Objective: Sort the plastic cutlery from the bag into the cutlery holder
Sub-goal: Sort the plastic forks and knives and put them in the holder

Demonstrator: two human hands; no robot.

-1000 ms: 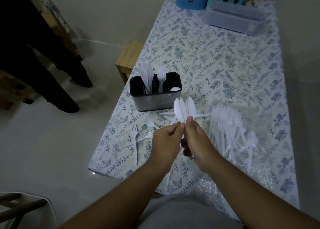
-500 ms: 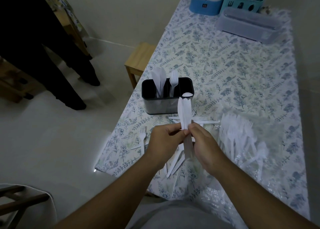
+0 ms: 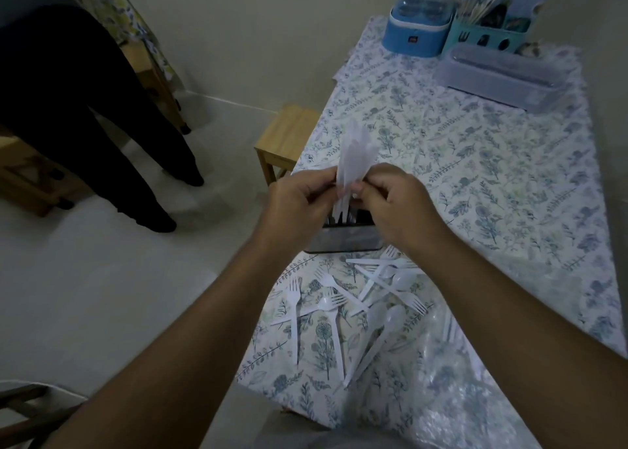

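floral tablecloth (image 3: 475,163), bare beyond the cutlery holder (image 3: 343,239); both hands' grips pinching white knives (image 3: 355,152) above it

table (image 3: 475,163) with floral blue-and-white cloth | near edge: loose white plastic forks (image 3: 294,307) and spoons (image 3: 390,326) scattered, some crossing | cutlery holder (image 3: 343,239) just beyond them | clear plastic bag (image 3: 452,374) at near right | far end: blue box (image 3: 416,37), teal caddy (image 3: 489,37), clear lidded container (image 3: 499,78)
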